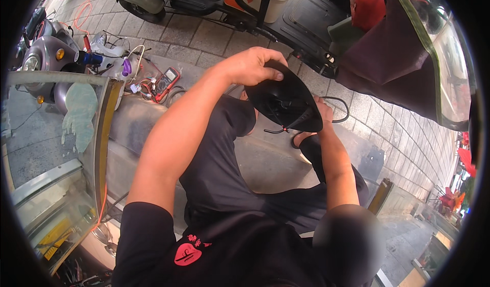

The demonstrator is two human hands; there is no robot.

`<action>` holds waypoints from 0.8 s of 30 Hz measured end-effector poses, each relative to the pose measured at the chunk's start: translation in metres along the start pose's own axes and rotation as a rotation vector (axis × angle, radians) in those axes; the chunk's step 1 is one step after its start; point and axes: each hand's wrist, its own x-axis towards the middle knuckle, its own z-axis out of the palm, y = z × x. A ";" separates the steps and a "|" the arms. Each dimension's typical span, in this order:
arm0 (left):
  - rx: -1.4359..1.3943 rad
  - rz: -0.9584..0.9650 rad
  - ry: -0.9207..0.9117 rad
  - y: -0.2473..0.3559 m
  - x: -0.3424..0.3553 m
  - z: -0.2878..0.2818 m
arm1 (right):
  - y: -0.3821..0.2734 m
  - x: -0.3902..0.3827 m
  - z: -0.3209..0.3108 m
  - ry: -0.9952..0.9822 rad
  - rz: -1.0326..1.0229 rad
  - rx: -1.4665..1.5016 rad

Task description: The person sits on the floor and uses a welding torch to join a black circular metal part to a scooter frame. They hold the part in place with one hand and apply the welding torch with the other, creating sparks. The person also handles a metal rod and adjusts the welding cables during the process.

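A black, oval, concave shell (pixel 265 94) is held in front of me between both hands, its hollow side facing me. My left hand (pixel 255 66) is closed on the upper left rim, the thumb pressing on the inside edge. At the right rim, my right hand (pixel 321 114) is closed too, its fingers partly hidden behind the shell. Ribs and moulded fittings show inside. A short black lead (pixel 278 130) with a small red spot hangs out at the lower edge. Beyond my right hand a black cable loop (pixel 347 111) sticks out; whether it joins the shell I cannot tell.
At the left lie a red-framed multimeter (pixel 167 81), tangled wires and a purple item (pixel 126 67). A grey scooter (pixel 48 54) stands behind them. A black three-wheeled vehicle (pixel 316 24) spans the far side of the paving. A framed glass door (pixel 99 139) stands open at my left.
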 end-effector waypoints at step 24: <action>0.059 0.027 -0.025 -0.007 0.003 -0.001 | 0.001 -0.017 0.000 0.073 -0.111 -0.097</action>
